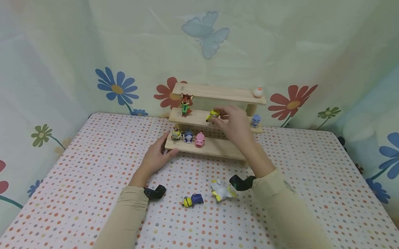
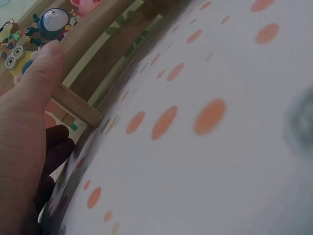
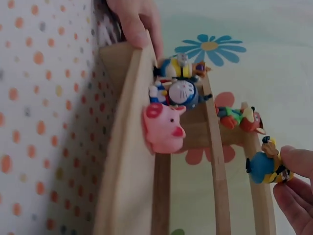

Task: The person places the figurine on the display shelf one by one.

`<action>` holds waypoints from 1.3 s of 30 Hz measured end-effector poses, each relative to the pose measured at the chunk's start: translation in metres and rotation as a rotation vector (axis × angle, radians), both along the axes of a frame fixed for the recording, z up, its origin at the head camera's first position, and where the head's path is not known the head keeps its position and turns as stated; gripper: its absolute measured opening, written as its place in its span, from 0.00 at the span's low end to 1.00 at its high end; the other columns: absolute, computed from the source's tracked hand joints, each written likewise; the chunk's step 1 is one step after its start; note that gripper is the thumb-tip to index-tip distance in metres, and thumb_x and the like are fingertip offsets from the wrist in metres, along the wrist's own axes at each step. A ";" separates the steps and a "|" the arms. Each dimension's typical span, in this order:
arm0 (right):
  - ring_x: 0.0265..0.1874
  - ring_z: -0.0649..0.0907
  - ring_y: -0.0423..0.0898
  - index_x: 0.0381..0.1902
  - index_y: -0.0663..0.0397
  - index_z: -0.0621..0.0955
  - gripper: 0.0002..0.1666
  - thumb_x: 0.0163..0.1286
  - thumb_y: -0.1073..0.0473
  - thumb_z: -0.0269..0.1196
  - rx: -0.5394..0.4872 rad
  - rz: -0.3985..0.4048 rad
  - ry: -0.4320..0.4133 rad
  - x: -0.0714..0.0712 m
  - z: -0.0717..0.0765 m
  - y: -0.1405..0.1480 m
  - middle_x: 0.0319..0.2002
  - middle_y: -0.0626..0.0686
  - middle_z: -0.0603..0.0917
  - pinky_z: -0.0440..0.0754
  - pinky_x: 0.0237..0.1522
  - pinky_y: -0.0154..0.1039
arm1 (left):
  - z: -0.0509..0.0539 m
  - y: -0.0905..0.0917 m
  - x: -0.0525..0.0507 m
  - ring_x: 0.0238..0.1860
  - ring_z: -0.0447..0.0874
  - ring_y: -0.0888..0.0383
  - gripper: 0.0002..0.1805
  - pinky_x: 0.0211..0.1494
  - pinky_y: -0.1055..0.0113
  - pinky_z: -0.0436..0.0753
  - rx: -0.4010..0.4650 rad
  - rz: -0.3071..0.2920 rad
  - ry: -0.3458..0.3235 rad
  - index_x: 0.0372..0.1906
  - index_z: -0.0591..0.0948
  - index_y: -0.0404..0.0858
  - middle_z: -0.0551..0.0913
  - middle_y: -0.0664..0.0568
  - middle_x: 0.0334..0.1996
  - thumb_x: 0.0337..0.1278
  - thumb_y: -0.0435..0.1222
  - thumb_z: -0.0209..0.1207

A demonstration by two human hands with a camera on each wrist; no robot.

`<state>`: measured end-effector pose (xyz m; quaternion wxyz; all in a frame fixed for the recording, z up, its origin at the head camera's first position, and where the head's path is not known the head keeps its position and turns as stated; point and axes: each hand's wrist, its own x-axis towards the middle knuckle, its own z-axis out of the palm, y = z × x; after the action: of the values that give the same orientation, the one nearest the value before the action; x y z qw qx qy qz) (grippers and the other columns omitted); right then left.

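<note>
The yellow-and-blue Minion figure (image 1: 212,115) is at the middle board (image 1: 198,119) of the wooden shelf (image 1: 218,91), between the fox figure (image 1: 185,105) near the left end and the small blue figure (image 1: 255,121) near the right end. Its long axis is not quite upright: in the head view, the lower end leans toward the left. Whether it touches the board, one cannot tell. The right hand (image 1: 234,123) is the nearer one; it pinches the figure between thumb and fingers, and reaches to it from the front right corner of the shelf, above the lowest board (image 1: 218,147). The left hand (image 1: 155,158) grips the left front corner of this lowest board, its thumb at the front edge.
</note>
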<state>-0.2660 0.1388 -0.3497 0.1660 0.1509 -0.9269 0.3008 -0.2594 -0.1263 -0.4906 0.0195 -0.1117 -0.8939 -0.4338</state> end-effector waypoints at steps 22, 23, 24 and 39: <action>0.46 0.84 0.50 0.54 0.57 0.80 0.22 0.63 0.55 0.66 0.062 0.031 -0.126 -0.042 0.000 -0.019 0.50 0.56 0.81 0.84 0.47 0.40 | 0.000 0.002 0.000 0.73 0.57 0.49 0.52 0.73 0.53 0.62 -0.006 -0.004 -0.009 0.75 0.52 0.44 0.57 0.48 0.74 0.51 0.66 0.55; 0.46 0.84 0.50 0.54 0.57 0.80 0.23 0.63 0.55 0.66 0.065 0.035 -0.126 -0.042 0.000 -0.019 0.50 0.56 0.80 0.84 0.47 0.40 | 0.000 0.002 0.000 0.73 0.57 0.49 0.52 0.73 0.52 0.62 -0.009 -0.002 -0.009 0.75 0.52 0.45 0.57 0.49 0.74 0.51 0.67 0.55; 0.46 0.84 0.50 0.54 0.56 0.80 0.23 0.63 0.55 0.66 0.066 0.039 -0.127 -0.042 0.001 -0.019 0.50 0.56 0.80 0.84 0.48 0.40 | 0.000 0.002 0.000 0.73 0.57 0.49 0.53 0.73 0.52 0.62 -0.010 0.000 -0.010 0.75 0.52 0.45 0.57 0.49 0.74 0.51 0.67 0.55; 0.47 0.83 0.52 0.55 0.55 0.80 0.22 0.64 0.55 0.66 0.094 0.106 -0.122 -0.042 0.005 -0.023 0.51 0.56 0.79 0.84 0.49 0.42 | -0.001 -0.002 -0.002 0.72 0.58 0.50 0.52 0.73 0.55 0.63 -0.006 -0.006 0.004 0.75 0.52 0.43 0.57 0.48 0.74 0.52 0.66 0.55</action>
<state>-0.3077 0.1158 -0.3444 0.0857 0.1889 -0.9391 0.2740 -0.2618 -0.1287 -0.4917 0.0195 -0.1151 -0.8948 -0.4309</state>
